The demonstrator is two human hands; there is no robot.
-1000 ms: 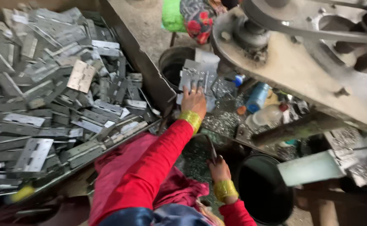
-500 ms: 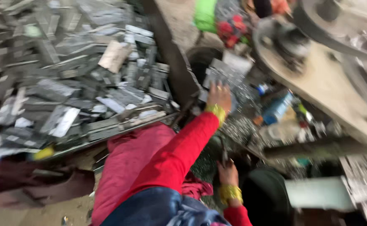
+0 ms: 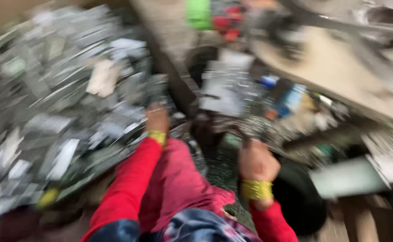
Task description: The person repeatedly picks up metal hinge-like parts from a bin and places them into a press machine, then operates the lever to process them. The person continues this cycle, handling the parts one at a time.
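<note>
Looking down through a badly blurred view, we first see the big heap of flat grey metal pieces, which fills the left half of the frame and spills toward our knees. Across the top right runs the pale, worn machine bed, slanting down to the right, with dark parts on it that are too smeared to name. Below it sits a round black bucket, partly hidden behind our right forearm. Between the heap and the machine stands a dark round container, and just in front of it a stack of thin grey metal sheets, tilted and surrounded by shiny scraps. Our lap is covered in pink cloth, and both arms wear red sleeves with yellow bangles at the wrists. Our left hand reaches to the near edge of the heap, resting on or against the pieces there; we cannot tell whether its fingers grasp one. Our right hand is bunched into a fist just below the scraps near the sheet stack, well apart from the left; whether it closes on anything, we cannot tell. A small yellow object lies at the heap's lower left edge.
</note>
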